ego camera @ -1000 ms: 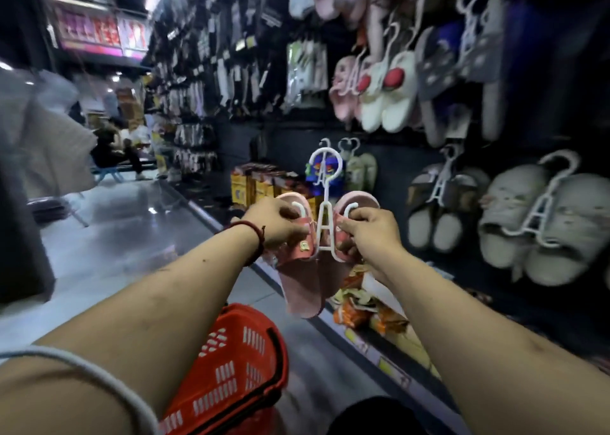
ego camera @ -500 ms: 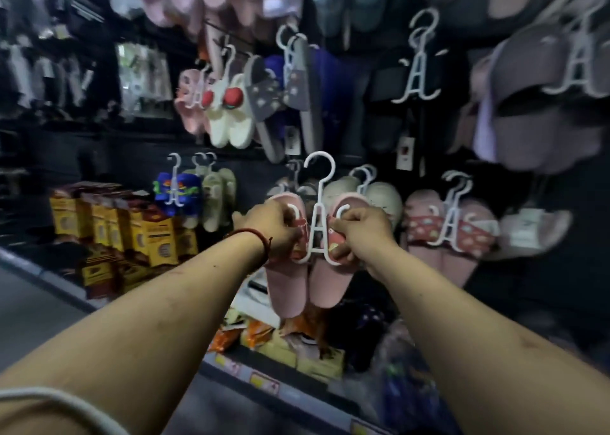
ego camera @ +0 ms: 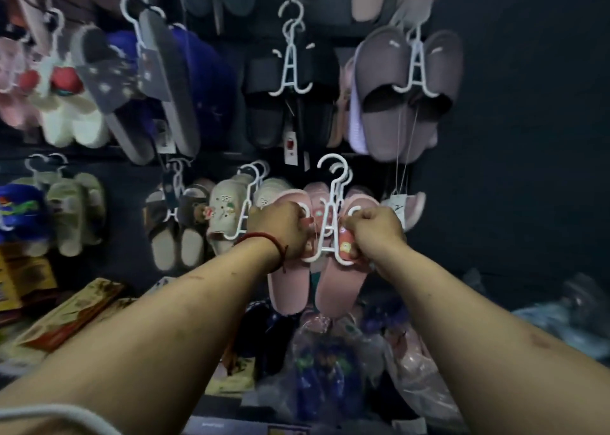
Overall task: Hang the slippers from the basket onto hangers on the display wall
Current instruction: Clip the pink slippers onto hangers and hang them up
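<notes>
Both hands up at display wall (ego camera: pixel 528 137). L hand (ego camera: pixel 279 228) grips L pink slipper (ego camera: pixel 290 282), R hand (ego camera: pixel 376 233) grips R slipper (ego camera: pixel 340 286); pair on white hanger (ego camera: pixel 333 216), hook beside other hung pairs.

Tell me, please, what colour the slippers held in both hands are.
The slippers are pink, seen best in the head view.

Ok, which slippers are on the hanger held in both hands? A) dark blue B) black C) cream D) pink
D: the left hand and right hand each grip one of the pink slippers hooked on the white hanger.
</notes>
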A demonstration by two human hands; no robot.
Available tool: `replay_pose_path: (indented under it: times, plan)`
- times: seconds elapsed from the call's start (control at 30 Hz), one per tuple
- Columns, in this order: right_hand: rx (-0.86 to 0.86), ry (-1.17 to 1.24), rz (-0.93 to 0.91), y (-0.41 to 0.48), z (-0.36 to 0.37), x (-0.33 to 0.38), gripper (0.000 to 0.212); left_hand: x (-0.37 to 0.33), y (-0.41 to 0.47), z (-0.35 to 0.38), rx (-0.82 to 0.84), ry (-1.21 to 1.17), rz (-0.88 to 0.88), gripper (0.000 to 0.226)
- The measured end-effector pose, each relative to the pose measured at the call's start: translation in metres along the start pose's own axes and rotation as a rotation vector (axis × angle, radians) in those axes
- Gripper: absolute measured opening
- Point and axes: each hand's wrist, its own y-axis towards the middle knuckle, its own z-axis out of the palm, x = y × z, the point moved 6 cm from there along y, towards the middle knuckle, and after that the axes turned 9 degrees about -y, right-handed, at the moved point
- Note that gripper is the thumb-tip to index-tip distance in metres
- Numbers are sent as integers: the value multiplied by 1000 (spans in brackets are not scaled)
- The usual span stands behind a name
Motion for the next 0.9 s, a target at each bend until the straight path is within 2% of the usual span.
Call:
replay_pose_path:
  times: [0.1,0.3,0.57,0.77,0.9]
  plan:
    - [-33,-32,19,19,-4,-14,36,-6,20,20,6,-25,22,30]
    - [-59,-97,60,64,6,-32,28,-2,67,59,60,-47,28,27]
    - [-76,-189,27,131,21,-45,33,6,134,105,111,13,41,21]
    - [-74,-256,-19,155,31,-59,32,12,156,142,97,-114,10,23]
    - [-32,-224,11,159,45,-70,28,15,152,151,70,-109,17,21]
